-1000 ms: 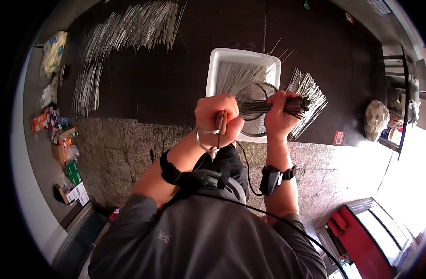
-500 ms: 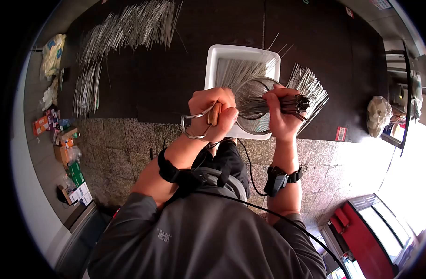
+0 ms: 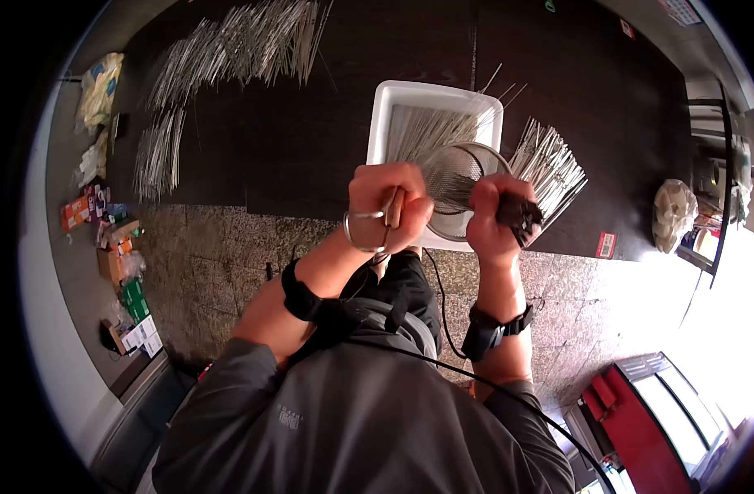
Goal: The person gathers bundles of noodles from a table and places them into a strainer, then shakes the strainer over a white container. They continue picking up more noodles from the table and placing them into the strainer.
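My left hand is closed around the wooden handle of a round wire-mesh strainer. Its metal hanging loop sticks out on the left. In my closed right hand is a bundle of thin metal skewers, gripped near the dark ends, which point right. Their other ends run toward the mesh, partly hidden by my fingers. Beneath the strainer stands a white plastic tub with many thin skewers lying in it.
More skewers lie fanned on the dark table right of the tub, in a pile. Another large spread covers the far left. A plastic bag sits at the right edge. A black cable crosses my shirt.
Both hands have come down slightly, the left one also rightward, closer to the right. My right fingers now wrap more fully round the skewers, and the bundle's dark ends have turned.
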Demonstrator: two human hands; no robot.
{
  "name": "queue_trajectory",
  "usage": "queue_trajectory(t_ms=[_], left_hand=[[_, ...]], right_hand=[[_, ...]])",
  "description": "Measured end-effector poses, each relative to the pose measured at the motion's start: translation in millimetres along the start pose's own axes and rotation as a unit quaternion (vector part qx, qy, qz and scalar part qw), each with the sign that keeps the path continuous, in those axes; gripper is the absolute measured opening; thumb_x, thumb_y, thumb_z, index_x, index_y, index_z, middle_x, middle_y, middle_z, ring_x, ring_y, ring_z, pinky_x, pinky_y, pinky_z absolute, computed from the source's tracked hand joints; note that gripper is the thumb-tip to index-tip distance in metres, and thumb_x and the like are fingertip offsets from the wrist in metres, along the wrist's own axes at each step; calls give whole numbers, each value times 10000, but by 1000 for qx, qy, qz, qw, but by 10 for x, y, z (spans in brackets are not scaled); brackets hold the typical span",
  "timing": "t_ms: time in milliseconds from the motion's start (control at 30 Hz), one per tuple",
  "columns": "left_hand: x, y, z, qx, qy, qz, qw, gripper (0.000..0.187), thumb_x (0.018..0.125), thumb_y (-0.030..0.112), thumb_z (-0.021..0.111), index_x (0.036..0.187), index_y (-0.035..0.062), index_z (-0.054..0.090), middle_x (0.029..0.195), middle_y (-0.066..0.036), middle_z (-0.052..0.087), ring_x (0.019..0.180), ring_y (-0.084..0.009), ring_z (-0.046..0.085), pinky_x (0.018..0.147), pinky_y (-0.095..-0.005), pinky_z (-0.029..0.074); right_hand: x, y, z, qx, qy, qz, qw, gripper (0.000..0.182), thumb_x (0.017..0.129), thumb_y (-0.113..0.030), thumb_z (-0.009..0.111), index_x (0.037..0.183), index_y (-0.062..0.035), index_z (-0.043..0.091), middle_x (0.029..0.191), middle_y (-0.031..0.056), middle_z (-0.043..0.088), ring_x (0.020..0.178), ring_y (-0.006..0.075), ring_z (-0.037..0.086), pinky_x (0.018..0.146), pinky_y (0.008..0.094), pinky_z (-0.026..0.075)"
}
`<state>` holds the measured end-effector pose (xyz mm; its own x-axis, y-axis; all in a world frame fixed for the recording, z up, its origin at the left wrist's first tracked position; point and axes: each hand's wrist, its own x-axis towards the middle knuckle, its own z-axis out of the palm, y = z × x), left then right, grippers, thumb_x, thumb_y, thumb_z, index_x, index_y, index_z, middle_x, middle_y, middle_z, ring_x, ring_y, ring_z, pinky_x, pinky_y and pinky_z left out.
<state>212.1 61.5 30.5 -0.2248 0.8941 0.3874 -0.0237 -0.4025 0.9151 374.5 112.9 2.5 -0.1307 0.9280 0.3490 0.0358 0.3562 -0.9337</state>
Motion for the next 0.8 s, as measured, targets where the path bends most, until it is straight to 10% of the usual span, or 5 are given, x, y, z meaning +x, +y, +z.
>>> queue_trajectory(t_ms=[300,500,800], left_hand=[[39,76,-44,-37,21,3,999,200,796,74,550,644,30,429,557,-44,462,508,-138,418,514,-287,363],[136,119,10,-32,26,-12,999,190,769,63,548,640,37,412,558,-39,459,512,-141,417,541,-297,370],[127,133,22,-30,-33,-2,999,200,760,81,574,645,35,417,561,-37,450,505,-139,416,552,-298,389]], right_hand=[[185,5,-84,84,89,35,992,71,906,-47,549,903,-1,495,729,87,594,667,132,575,625,253,476],[172,91,-175,34,-53,11,998,394,778,-89,717,1103,28,525,992,113,651,981,203,606,1048,418,318],[202,60,-52,57,2,72,996,186,839,34,627,1014,24,564,870,92,644,749,108,615,653,215,489]])
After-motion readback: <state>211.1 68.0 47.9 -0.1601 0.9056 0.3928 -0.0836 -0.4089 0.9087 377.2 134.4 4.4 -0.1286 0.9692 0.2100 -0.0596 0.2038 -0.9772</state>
